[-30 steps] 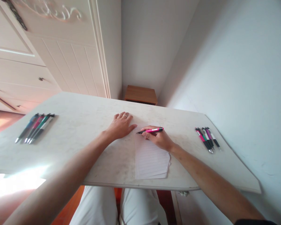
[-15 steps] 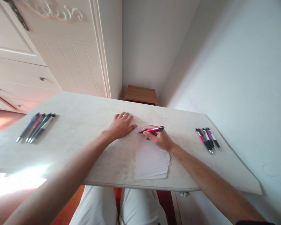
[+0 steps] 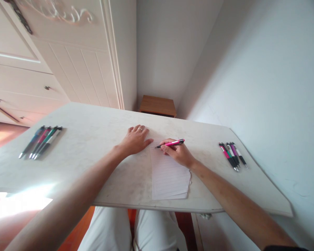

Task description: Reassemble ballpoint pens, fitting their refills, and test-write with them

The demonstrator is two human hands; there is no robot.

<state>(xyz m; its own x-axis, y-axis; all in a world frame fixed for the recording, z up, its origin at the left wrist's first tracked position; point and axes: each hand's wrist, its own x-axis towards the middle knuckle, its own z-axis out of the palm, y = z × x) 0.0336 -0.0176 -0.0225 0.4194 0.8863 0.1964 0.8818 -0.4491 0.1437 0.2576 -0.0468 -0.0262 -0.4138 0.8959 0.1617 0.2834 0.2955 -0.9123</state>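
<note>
A pink pen (image 3: 170,143) is held in the right hand (image 3: 178,153), tip at the top of a lined sheet (image 3: 169,177) on the surface (image 3: 89,146). The left hand (image 3: 135,140) is laid flat beside the sheet. Pen groups (image 3: 40,142) (image 3: 232,155) are seen at both ends.

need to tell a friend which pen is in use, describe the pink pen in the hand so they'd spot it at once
On the pale table, find the lined paper at the middle of the near edge. At its far end the right hand grips a pink pen, tip pointing left. It is the only pen held; the others lie in two rows, pens at the left and pens at the right.
</note>
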